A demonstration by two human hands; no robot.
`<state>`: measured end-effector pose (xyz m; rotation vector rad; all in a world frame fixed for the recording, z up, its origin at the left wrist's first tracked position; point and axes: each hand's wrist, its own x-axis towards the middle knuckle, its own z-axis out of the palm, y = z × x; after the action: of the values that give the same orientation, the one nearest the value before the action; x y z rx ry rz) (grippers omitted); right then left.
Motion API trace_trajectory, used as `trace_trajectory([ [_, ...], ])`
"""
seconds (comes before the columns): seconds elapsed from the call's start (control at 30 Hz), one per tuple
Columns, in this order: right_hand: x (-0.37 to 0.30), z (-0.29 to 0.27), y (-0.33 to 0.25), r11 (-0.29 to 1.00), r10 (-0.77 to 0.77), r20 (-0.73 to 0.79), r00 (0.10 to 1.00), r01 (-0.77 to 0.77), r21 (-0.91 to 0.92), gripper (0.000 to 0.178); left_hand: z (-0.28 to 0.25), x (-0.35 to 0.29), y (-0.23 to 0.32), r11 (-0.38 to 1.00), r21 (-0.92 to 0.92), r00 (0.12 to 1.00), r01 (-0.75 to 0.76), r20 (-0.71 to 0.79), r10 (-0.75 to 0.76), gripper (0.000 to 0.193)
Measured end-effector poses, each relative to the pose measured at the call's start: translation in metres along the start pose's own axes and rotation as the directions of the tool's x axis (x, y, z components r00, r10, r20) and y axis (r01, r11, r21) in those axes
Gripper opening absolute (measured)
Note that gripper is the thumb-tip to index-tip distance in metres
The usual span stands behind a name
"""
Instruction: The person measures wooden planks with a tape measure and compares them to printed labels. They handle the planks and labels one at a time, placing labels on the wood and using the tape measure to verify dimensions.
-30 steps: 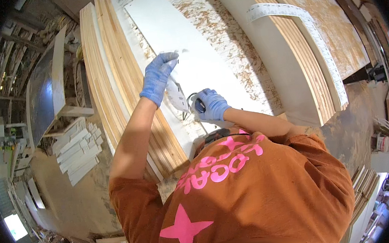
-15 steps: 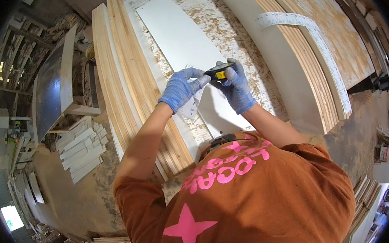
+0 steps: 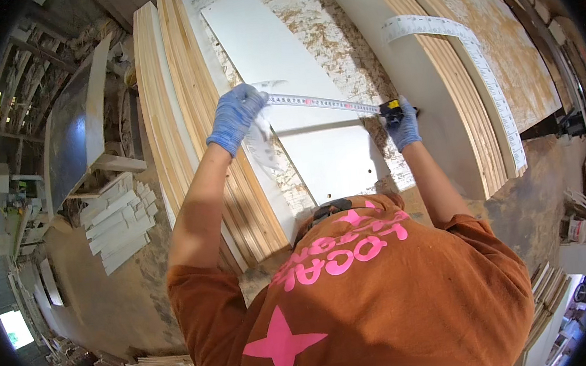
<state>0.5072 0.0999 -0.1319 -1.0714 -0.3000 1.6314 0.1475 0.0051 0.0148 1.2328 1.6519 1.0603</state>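
A tape measure [image 3: 391, 110] is stretched across a white panel [image 3: 299, 92] on the sawdust-strewn counter [image 3: 337, 47]. The gloved left hand [image 3: 235, 116] pins the tape's end at the panel's left edge. The gloved right hand [image 3: 403, 124] grips the case at the right edge.

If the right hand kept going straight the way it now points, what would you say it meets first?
Probably the side of the stacked boards just beyond it. The right hand, holding the tape measure case, points away from the body toward that stack; depth is hard to judge here.

1. I have a single view: a head-worn fisheye, looking steeply down from above the wearer's orange-shirted back [image 3: 387, 300].
2. It faces forward over the sawdust-strewn workbench [image 3: 337, 47], close in; straight board edges bend near the dark rim.
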Motion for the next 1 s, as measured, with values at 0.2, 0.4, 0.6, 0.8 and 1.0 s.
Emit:
trace_trajectory([
  [0.2,0.026,-0.046,0.004,0.936,-0.013,0.023,1.000,0.020,-0.353,0.034,0.028,-0.015,0.022,0.623,0.778,0.975,-0.080,0.191,-0.114,0.032],
  [0.4,-0.007,-0.024,0.003,0.806,0.590,0.495,0.637,-0.440,-0.395,0.063,0.013,-0.004,-0.001,0.978,0.201,0.998,-0.053,0.038,0.046,0.029],
  [0.6,-0.080,-0.015,0.030,0.511,0.820,0.524,0.233,-0.710,-0.484,0.083,0.026,-0.006,0.003,0.975,0.104,0.963,-0.196,0.209,0.171,0.032],
  [0.8,-0.123,0.047,0.038,0.409,0.771,0.634,0.059,-0.809,-0.422,0.062,0.037,-0.014,0.007,0.984,0.052,0.901,-0.171,0.413,0.135,0.032],
  [1.0,-0.139,0.073,0.039,0.486,0.630,0.776,0.032,-0.796,-0.362,0.035,0.036,-0.015,0.009,0.972,0.146,0.915,-0.185,0.385,0.117,0.033],
])
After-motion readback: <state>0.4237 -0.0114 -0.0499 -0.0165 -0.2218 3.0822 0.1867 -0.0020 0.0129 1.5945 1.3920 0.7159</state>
